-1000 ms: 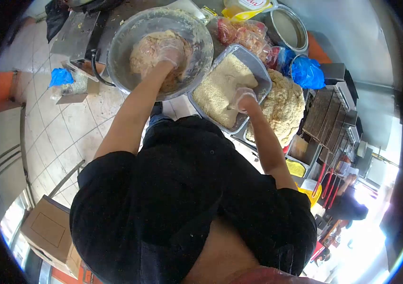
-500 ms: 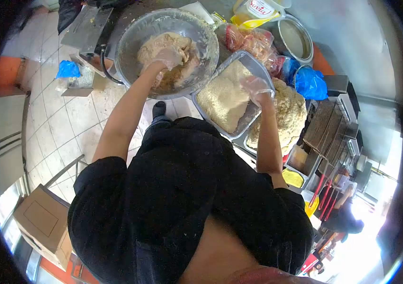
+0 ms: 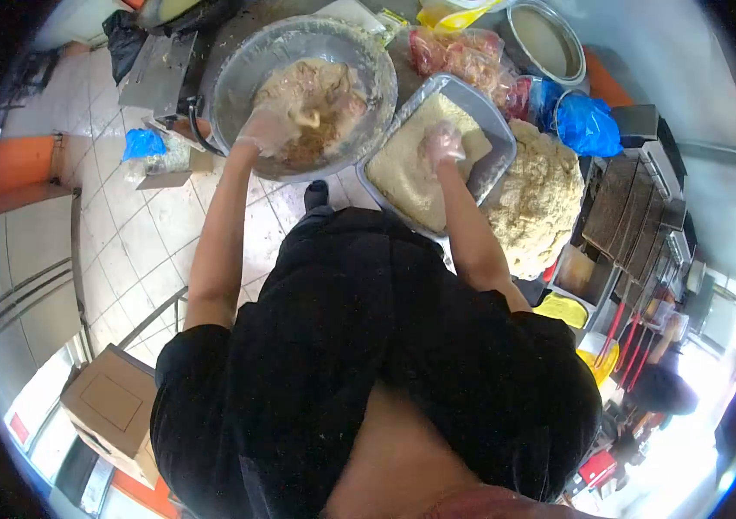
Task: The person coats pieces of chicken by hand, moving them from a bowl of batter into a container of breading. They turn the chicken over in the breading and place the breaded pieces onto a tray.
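Note:
My left hand [image 3: 266, 130], in a clear glove, is at the near rim of a big metal bowl [image 3: 230, 73]. It grips a pale wet piece from the battered meat mix [image 3: 325, 91] inside. My right hand [image 3: 441, 143], also gloved, rests on the breadcrumbs [image 3: 403, 177] in a grey rectangular tray [image 3: 498, 130] just right of the bowl. Its fingers are too blurred to read. A tall heap of breaded pieces [image 3: 541, 203] lies to the right of the tray.
Behind the tray sit a clear bag of raw meat [image 3: 463, 56], a blue bag [image 3: 588, 125] and a round metal pan [image 3: 545, 35]. On the tiled floor are a cardboard box [image 3: 113, 406] and a blue bag [image 3: 143, 143]. Another person [image 3: 662, 385] stands far right.
My left hand has pulled back from the middle of the bowl to its near rim. My right hand has gone from the tray's right edge onto the crumbs.

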The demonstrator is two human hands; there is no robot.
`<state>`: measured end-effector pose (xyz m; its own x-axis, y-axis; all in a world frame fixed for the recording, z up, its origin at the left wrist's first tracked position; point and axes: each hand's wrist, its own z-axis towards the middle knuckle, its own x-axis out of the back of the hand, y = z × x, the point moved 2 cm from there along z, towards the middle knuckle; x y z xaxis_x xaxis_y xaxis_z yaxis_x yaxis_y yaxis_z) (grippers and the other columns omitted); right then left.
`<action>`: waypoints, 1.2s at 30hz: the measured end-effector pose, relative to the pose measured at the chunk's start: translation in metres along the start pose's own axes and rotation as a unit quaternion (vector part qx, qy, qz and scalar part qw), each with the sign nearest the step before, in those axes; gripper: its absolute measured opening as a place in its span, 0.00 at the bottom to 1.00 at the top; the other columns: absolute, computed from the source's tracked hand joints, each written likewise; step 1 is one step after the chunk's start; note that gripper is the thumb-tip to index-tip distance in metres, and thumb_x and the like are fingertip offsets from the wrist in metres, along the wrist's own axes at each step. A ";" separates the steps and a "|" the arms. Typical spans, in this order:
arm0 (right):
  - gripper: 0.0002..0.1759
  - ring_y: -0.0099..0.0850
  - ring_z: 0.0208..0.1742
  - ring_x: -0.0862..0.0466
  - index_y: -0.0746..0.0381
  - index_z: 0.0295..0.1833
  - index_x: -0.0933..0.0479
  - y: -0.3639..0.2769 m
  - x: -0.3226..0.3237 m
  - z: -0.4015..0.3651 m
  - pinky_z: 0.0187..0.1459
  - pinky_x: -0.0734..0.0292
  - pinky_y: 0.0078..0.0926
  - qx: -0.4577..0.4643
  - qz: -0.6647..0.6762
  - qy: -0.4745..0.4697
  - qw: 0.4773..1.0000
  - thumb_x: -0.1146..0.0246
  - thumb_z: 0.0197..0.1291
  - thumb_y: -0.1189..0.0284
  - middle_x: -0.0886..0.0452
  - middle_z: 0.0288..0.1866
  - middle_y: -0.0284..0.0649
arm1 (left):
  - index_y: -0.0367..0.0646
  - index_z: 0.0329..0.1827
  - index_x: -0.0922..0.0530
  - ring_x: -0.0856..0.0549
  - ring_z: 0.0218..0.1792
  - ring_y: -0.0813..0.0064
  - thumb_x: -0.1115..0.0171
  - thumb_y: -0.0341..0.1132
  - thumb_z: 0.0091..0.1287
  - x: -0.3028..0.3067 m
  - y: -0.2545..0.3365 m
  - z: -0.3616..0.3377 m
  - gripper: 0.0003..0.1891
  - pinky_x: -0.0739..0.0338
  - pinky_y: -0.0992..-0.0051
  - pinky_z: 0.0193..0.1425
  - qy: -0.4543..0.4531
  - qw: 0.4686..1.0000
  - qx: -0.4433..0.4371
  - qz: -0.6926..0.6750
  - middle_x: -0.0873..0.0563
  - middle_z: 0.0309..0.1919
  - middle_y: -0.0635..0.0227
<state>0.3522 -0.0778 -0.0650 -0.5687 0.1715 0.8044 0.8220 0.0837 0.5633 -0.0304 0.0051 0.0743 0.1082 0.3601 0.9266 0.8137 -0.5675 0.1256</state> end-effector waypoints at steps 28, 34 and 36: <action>0.24 0.35 0.45 0.18 0.63 0.51 0.22 0.124 0.146 -0.041 0.49 0.23 0.30 0.159 0.494 -0.194 0.832 0.31 0.49 0.63 0.17 0.45 0.44 | 0.39 0.46 0.16 0.15 0.47 0.49 0.47 0.37 0.61 -0.097 -0.022 0.101 0.17 0.23 0.58 0.48 -0.047 0.933 0.241 -0.262 0.15 0.47 0.50; 0.32 0.29 0.47 0.19 0.66 0.57 0.26 0.128 0.126 -0.011 0.51 0.25 0.30 0.182 0.536 -0.170 0.806 0.27 0.50 0.60 0.17 0.48 0.45 | 0.46 0.63 0.31 0.26 0.58 0.42 0.45 0.42 0.61 -0.167 -0.050 0.100 0.25 0.28 0.41 0.50 -0.040 0.837 0.243 -0.489 0.29 0.61 0.47; 0.36 0.30 0.53 0.20 0.64 0.61 0.28 0.116 0.140 -0.003 0.57 0.26 0.29 0.184 0.488 -0.083 0.849 0.27 0.50 0.57 0.19 0.54 0.49 | 0.51 0.75 0.41 0.33 0.66 0.36 0.44 0.46 0.62 -0.196 -0.051 0.095 0.36 0.32 0.28 0.52 -0.033 0.673 0.317 -0.667 0.38 0.72 0.48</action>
